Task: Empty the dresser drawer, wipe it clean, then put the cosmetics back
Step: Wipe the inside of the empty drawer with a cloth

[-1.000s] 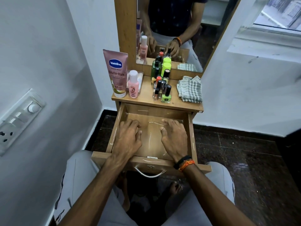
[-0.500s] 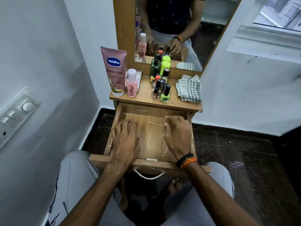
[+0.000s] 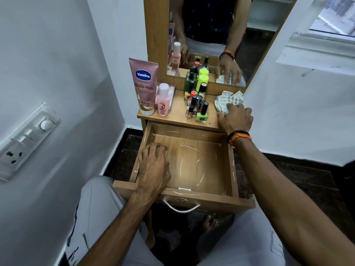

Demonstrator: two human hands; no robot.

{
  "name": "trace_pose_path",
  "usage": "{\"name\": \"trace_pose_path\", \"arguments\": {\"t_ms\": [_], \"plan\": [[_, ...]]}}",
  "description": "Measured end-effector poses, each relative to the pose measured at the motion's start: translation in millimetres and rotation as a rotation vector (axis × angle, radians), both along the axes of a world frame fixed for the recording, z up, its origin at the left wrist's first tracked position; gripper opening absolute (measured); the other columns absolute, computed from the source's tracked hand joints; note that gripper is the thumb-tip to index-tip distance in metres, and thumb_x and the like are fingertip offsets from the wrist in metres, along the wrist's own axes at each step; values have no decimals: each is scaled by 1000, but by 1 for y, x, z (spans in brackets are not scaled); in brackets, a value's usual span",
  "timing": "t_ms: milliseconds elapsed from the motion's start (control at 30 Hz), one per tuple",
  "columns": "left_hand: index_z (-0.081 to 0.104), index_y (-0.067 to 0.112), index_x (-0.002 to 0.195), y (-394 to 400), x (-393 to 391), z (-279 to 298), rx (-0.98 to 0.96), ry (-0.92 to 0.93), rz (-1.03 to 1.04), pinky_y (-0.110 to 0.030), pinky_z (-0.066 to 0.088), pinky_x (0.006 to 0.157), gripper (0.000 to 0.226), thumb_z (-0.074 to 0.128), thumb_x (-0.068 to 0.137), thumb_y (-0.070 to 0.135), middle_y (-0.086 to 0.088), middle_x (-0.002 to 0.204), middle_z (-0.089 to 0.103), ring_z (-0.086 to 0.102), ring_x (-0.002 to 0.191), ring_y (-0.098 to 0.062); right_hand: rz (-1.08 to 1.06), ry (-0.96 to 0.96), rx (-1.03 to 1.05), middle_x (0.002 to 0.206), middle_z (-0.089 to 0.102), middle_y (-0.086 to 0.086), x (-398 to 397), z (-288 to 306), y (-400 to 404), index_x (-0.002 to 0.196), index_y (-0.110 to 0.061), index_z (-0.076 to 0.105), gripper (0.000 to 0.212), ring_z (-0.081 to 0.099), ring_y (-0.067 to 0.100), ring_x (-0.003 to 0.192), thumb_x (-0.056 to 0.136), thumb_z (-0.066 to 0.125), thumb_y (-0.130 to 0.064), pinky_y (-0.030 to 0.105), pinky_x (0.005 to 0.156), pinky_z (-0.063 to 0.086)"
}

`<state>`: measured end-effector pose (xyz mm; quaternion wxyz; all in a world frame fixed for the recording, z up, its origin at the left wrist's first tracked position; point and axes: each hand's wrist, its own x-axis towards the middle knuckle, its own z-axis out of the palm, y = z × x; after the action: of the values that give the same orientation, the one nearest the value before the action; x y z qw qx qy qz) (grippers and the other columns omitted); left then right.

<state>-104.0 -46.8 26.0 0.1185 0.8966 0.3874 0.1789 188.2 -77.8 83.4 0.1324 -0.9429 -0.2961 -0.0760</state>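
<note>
Your right hand (image 3: 235, 118) has left the drawer (image 3: 192, 162) since a moment ago and now lies on the checked cloth (image 3: 228, 100) at the right end of the dresser top (image 3: 178, 112), fingers curling onto it. Your left hand (image 3: 153, 166) stays inside the pulled-out drawer, fingers bent against its scuffed floor, holding nothing. On the dresser top stand the Vaseline tube (image 3: 144, 85), the pink bottle (image 3: 163, 100) and the clustered nail polishes (image 3: 197, 100).

White walls (image 3: 57, 54) are enclosing a dark tiled floor (image 3: 307, 179). Left of the mirror (image 3: 211, 25), a switchboard (image 3: 26, 139) is sitting; right, a window (image 3: 334, 22) is admitting daylight.
</note>
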Motion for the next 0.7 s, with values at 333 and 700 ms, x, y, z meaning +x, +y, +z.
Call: {"name": "trace_pose_path", "arguments": {"t_ms": [333,700], "plan": [[61,9,122,2,1,2,-30,-46,8,-46,38,104,40,68,84,18,-13,127,57,48,122,-32,144,-182,278,99,67,9,-49,-6,-46,113,-16,66,39,58,25,87,82,61,-40,32,65,47],[62,8,118,0,-1,5,-28,-82,1,-46,40,101,36,68,83,16,-14,123,59,51,117,-32,559,-243,-198,106,67,7,-90,-43,-53,116,-16,64,40,57,22,90,86,60,-43,31,69,43]]}}
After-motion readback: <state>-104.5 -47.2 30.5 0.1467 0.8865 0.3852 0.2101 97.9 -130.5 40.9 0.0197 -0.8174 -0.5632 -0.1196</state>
